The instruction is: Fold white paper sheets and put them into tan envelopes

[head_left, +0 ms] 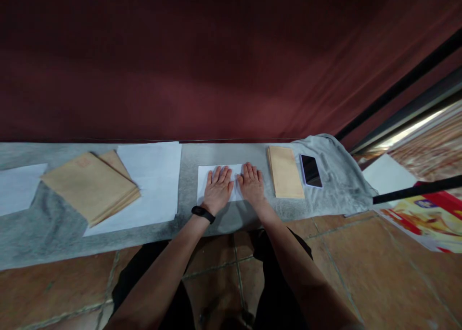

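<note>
A small white sheet of paper (202, 178) lies on the grey cloth (187, 176) in front of me; whether it is folded I cannot tell. My left hand (218, 189), with a black band at the wrist, rests flat on its left half, fingers spread. On the right part of the paper lies my right hand (251, 183), palm down with the fingers stretched out. The two thumbs are close together near the middle. Just right of my right hand is a stack of brown envelopes (288, 172).
A phone (311, 171) lies right of the envelopes. To the left, more brown envelopes (88, 183) overlap large white sheets (155, 180), with another white sheet (18, 188) beyond. A dark red curtain (216, 79) hangs behind. At right are black bars (415, 191) and a colourful box (429, 219).
</note>
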### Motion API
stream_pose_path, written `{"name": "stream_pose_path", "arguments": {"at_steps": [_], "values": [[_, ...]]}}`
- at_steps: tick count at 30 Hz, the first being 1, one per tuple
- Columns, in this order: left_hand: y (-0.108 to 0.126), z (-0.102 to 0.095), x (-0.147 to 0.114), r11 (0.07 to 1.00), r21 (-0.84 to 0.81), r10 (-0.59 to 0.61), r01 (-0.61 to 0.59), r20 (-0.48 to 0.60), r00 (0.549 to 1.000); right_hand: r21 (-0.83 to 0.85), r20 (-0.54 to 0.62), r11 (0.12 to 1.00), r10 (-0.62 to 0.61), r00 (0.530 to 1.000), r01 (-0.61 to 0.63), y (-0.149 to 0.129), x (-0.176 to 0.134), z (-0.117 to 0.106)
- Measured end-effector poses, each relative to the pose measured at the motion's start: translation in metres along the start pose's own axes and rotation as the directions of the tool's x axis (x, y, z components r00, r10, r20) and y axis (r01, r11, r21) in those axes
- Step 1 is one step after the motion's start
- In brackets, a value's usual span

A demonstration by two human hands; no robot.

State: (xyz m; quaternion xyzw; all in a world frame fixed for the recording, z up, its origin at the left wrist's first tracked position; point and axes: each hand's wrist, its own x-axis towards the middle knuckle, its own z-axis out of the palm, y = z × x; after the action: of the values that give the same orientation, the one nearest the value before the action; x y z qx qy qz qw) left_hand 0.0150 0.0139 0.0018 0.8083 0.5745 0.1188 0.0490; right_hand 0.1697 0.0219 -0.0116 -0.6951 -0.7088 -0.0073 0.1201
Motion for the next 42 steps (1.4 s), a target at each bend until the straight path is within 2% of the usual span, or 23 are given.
{"name": "stream_pose_path", "arguments": {"at_steps": [5, 17, 22, 42], "values": [[0.006, 0.006, 0.010, 1.000, -0.013, 0.016, -0.016, 0.012, 1.000, -0.001, 0.022, 1.000, 0.014, 1.000, -0.014, 0.001, 0.001, -0.003], [0.011, 0.013, 0.018, 1.000, -0.016, 0.013, -0.013, -0.044, 0.999, 0.020, 0.108, 1.000, -0.014, 0.994, 0.012, 0.012, 0.000, -0.017], [0.014, 0.016, 0.013, 0.998, -0.039, 0.047, -0.050, -0.069, 0.996, 0.030, 0.123, 1.000, -0.007, 0.992, 0.003, 0.013, 0.000, -0.019], [0.039, 0.007, -0.023, 0.956, -0.040, 0.290, -0.290, -0.009, 0.957, 0.046, 0.197, 0.999, -0.015, 0.980, 0.006, 0.027, 0.002, -0.036]]}}
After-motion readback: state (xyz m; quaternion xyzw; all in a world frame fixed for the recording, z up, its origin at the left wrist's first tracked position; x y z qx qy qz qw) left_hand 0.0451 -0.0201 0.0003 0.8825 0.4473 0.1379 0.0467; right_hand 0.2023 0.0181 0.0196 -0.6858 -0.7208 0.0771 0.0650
